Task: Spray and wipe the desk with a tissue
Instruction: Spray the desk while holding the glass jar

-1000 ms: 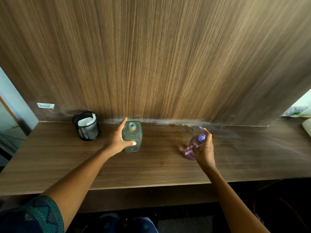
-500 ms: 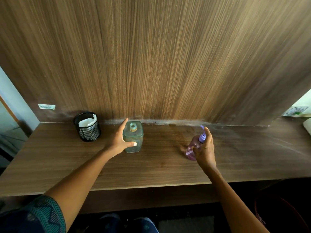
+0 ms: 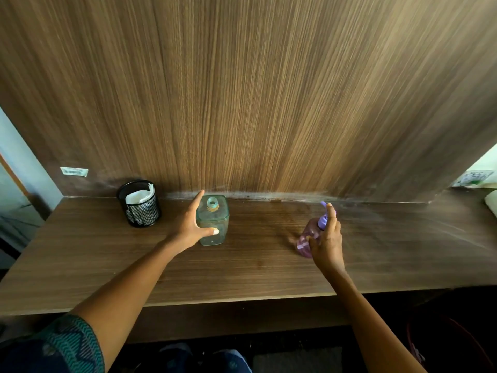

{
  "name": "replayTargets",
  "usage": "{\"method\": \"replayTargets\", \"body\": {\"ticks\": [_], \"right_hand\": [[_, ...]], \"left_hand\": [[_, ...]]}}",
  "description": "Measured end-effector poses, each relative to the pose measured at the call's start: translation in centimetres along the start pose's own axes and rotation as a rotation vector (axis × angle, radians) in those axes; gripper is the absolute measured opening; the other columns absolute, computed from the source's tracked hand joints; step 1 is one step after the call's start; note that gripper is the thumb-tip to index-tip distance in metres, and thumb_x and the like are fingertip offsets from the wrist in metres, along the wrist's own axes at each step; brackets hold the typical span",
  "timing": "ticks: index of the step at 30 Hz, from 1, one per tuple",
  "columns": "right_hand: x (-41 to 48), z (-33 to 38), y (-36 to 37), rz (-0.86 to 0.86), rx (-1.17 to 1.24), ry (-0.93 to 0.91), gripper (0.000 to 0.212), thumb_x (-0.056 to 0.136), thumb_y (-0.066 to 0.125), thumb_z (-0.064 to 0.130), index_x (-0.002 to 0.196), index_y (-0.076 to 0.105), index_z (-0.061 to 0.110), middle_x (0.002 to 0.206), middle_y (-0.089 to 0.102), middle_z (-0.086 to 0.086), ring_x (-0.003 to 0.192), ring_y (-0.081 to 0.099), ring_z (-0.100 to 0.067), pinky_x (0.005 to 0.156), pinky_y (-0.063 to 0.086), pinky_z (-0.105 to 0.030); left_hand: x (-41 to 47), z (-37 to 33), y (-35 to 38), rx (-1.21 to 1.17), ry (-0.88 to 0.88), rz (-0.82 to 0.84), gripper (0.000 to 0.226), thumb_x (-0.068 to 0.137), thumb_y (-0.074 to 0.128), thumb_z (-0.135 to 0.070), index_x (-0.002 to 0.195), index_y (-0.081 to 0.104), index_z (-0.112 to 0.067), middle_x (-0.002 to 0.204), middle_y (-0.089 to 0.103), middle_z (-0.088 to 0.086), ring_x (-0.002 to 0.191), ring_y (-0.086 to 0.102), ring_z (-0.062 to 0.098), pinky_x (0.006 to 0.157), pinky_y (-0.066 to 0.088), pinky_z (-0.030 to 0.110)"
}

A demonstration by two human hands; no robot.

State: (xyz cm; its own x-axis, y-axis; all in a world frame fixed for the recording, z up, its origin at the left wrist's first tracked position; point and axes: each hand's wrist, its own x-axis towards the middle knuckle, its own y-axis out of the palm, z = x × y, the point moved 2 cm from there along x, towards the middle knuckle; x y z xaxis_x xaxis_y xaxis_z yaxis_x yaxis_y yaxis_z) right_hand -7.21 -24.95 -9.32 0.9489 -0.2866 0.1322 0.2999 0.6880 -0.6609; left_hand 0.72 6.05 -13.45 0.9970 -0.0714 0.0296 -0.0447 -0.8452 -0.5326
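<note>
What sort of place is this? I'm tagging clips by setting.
Probably a study or office nook: a long built-in wooden desk against a wood-panelled wall, with a black mesh holder of the desk-organiser kind on it.

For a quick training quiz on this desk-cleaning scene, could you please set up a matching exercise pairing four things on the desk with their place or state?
Things:
1. black mesh metal cup
2. clear greenish square glass bottle
3. purple plastic spray bottle
4. white crumpled tissue

Places or states:
A. gripped in the right hand, index finger on the nozzle
B. tucked inside the cup
C. uncapped, with the left hand around it
D. standing at the far left of the wooden desk, near the back panel

Pairs: 1-D, 2-C, 3-A, 4-B
</note>
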Motion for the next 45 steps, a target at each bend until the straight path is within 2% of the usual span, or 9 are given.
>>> {"method": "replayTargets", "body": {"ticks": [7,12,16,21,27,34,38,42,45], "right_hand": [[-0.2,0.7,-0.3,-0.006,0.077,0.042,0.092,0.071,0.072,0.006,0.142,0.021,0.035,0.132,0.040,-0.020,0.124,0.041,-0.034,0.099,0.039,-0.048],[2.0,-4.0,1.3,0.038,0.139,0.088,0.112,0.038,0.069,0.072,0.135,0.017,0.052,0.117,0.051,-0.022,0.103,0.057,-0.043,0.083,0.051,-0.058],[1.1,-2.2,0.6,0.007,0.099,0.097,0.093,0.059,0.072,0.039,0.133,0.020,0.056,0.116,0.051,-0.015,0.107,0.055,-0.040,0.088,0.049,-0.058],[-0.6,0.9,-0.2,-0.015,0.038,0.037,0.093,0.071,0.069,0.001,0.147,0.018,0.020,0.132,0.041,-0.020,0.119,0.042,-0.035,0.098,0.040,-0.055],[0.0,0.5,-0.3,-0.010,0.061,0.011,0.094,0.069,0.073,0.001,0.145,0.022,0.018,0.134,0.040,-0.020,0.123,0.041,-0.035,0.102,0.039,-0.053],[0.4,-0.6,0.2,-0.001,0.109,0.042,0.099,0.056,0.074,0.037,0.140,0.021,0.039,0.120,0.051,-0.022,0.111,0.052,-0.038,0.097,0.044,-0.056],[-0.1,0.4,0.2,-0.026,0.095,0.015,0.093,0.071,0.072,0.006,0.147,0.020,0.022,0.136,0.038,-0.019,0.123,0.039,-0.036,0.101,0.038,-0.057],[0.1,-0.4,0.3,-0.029,0.066,-0.032,0.098,0.071,0.074,0.005,0.148,0.016,0.026,0.139,0.037,-0.017,0.125,0.038,-0.034,0.100,0.039,-0.053],[0.5,-0.7,-0.2,-0.031,0.130,-0.039,0.099,0.072,0.073,0.012,0.146,0.012,0.035,0.128,0.050,-0.014,0.114,0.051,-0.024,0.093,0.045,-0.036]], "left_hand": [[0.0,0.1,0.1,-0.010,-0.002,-0.008,0.111,0.060,0.085,-0.017,0.145,0.016,-0.035,0.147,0.038,0.004,0.132,0.040,0.020,0.105,0.039,0.037],[-0.1,0.2,0.1,0.016,-0.005,-0.018,0.111,0.060,0.085,-0.019,0.144,0.015,-0.035,0.146,0.040,0.004,0.130,0.042,0.022,0.103,0.041,0.037],[-0.1,0.1,0.1,0.023,-0.010,-0.011,0.110,0.061,0.084,-0.020,0.144,0.014,-0.037,0.147,0.039,0.003,0.131,0.042,0.021,0.101,0.042,0.037],[-0.1,0.0,0.0,0.027,-0.012,-0.008,0.111,0.061,0.084,-0.020,0.144,0.013,-0.038,0.147,0.039,0.003,0.129,0.044,0.022,0.100,0.044,0.038],[-0.2,-0.1,0.0,0.015,-0.004,-0.012,0.108,0.063,0.083,-0.018,0.145,0.014,-0.034,0.148,0.036,0.003,0.132,0.039,0.020,0.097,0.036,0.027],[-0.4,-0.4,0.1,-0.007,-0.001,-0.005,0.107,0.064,0.082,-0.016,0.145,0.015,-0.032,0.149,0.034,0.004,0.133,0.037,0.019,0.096,0.033,0.025],[-0.5,-0.4,-0.1,-0.011,-0.003,-0.005,0.107,0.064,0.082,-0.015,0.145,0.015,-0.032,0.149,0.034,0.004,0.134,0.036,0.019,0.099,0.032,0.026],[-0.5,-0.3,-0.1,-0.025,-0.001,-0.011,0.105,0.063,0.083,-0.014,0.144,0.018,-0.033,0.146,0.037,0.003,0.131,0.038,0.018,0.097,0.034,0.026],[-0.6,-0.2,0.0,-0.065,0.008,-0.002,0.104,0.062,0.083,-0.012,0.143,0.021,-0.032,0.145,0.039,0.001,0.128,0.040,0.017,0.096,0.034,0.027]]}}
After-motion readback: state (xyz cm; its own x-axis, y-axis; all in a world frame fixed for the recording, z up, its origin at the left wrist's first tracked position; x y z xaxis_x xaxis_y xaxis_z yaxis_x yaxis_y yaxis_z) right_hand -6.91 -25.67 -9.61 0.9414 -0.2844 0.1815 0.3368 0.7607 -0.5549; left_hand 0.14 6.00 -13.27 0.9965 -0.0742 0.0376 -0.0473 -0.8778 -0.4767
